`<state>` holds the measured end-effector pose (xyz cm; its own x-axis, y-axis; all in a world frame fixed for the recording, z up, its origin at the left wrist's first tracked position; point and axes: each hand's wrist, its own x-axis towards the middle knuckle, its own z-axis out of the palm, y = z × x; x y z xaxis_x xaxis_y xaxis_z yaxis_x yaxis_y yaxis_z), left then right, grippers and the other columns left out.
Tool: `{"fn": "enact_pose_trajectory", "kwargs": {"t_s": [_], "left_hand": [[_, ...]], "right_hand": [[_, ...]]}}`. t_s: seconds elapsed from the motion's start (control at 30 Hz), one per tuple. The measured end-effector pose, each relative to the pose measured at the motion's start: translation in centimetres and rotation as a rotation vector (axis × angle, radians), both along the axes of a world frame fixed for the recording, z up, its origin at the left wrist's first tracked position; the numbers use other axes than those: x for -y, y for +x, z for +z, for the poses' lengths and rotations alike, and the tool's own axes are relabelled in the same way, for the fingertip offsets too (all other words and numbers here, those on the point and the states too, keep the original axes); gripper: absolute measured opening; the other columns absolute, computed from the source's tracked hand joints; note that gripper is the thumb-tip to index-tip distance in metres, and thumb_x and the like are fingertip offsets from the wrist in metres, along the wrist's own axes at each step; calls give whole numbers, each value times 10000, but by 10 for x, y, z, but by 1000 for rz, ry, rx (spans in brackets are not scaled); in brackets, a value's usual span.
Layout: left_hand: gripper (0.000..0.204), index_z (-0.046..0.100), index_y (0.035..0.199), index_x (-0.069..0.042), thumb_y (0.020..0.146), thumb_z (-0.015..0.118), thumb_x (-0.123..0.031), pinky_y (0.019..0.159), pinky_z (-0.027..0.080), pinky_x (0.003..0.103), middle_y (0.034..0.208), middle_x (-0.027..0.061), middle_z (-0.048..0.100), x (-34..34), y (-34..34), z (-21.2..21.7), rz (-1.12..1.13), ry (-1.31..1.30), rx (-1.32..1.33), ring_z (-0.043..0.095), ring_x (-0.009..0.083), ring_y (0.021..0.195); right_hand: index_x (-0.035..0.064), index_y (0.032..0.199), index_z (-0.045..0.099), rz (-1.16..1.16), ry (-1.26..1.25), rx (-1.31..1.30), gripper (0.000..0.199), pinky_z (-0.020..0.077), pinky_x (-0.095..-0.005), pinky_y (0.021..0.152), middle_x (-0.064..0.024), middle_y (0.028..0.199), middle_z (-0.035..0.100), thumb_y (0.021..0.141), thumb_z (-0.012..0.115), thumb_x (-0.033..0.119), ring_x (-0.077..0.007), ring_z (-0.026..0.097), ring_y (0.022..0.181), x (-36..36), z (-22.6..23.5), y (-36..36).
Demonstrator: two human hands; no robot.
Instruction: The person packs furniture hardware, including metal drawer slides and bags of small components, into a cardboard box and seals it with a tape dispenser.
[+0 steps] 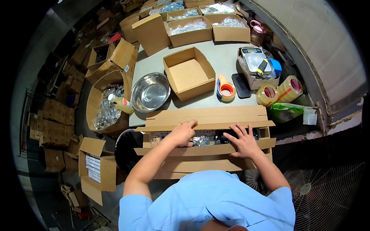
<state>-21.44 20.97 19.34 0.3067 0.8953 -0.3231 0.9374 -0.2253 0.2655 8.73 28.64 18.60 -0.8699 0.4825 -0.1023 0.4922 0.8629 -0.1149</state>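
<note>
My fingers (pixel 239 131) on the right hand (pixel 243 143) are spread flat, tips inside the long carton (pixel 208 152); my left hand (pixel 182 133) curls over the far flap, gripping nothing. The carton sits at the counter (pixel 225 57) edge nearest me, long axis running left to right, mouth facing up. Stiff cardboard, and I reckon heavy with those bagged parts (pixel 200 140), so take it under both ends. Beyond: tape dispenser (pixel 225 89), steel bowl (pixel 150 92).

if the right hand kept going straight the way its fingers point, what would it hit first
Probably the far flap of the long cardboard box: the right hand points up and slightly left across the opening. Depth is unclear; it might pass over.
</note>
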Motion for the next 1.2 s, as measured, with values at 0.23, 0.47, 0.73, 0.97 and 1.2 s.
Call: {"fn": "enact_pose_trajectory", "kwargs": {"t_s": [0.23, 0.47, 0.73, 0.97, 1.2], "left_hand": [[243, 706, 797, -126, 633, 772, -293, 910, 391, 448, 1322, 56, 420, 11, -3, -27, 73, 130, 64, 440, 266, 1181], [203, 719, 819, -155, 667, 737, -289, 964, 358, 459, 1397, 74, 394, 14, -16, -30, -109, 157, 159, 373, 291, 1259], [648, 400, 1366, -171, 835, 548, -511, 1022, 299, 486, 1454, 202, 266, 34, -19, -27, 55, 105, 399, 356, 364, 1272], [688, 374, 1380, -256, 782, 586, -521, 969, 330, 465, 1332, 85, 427, 28, 15, -39, 204, 180, -50, 449, 281, 1125], [705, 366, 1390, -261, 784, 558, -567, 994, 253, 592, 1457, 149, 261, 24, 63, -31, 82, 265, -56, 329, 347, 1272]], "right_hand": [[278, 1415, 292, -24, -16, 22, 1032, 119, -672, 1034, -59, 1451, 274, 540, 791, 504, -291, 218, 1355, -1, 0, -6], [214, 1419, 278, -14, 38, 42, 1090, 156, -630, 1043, -65, 1415, 324, 513, 782, 549, -289, 263, 1330, 0, -3, -5], [143, 1277, 437, -65, -27, -25, 955, 234, -577, 1036, -130, 1356, 375, 494, 785, 565, -315, 328, 1280, -13, -11, -8], [180, 1259, 449, -57, -68, 147, 931, 236, -590, 1014, -144, 1199, 457, 506, 732, 648, -342, 419, 1150, -29, 1, -22], [262, 1411, 309, 44, 4, 26, 1051, 209, -611, 994, -135, 1217, 456, 531, 643, 730, -311, 436, 1141, -28, -16, -18]]}}
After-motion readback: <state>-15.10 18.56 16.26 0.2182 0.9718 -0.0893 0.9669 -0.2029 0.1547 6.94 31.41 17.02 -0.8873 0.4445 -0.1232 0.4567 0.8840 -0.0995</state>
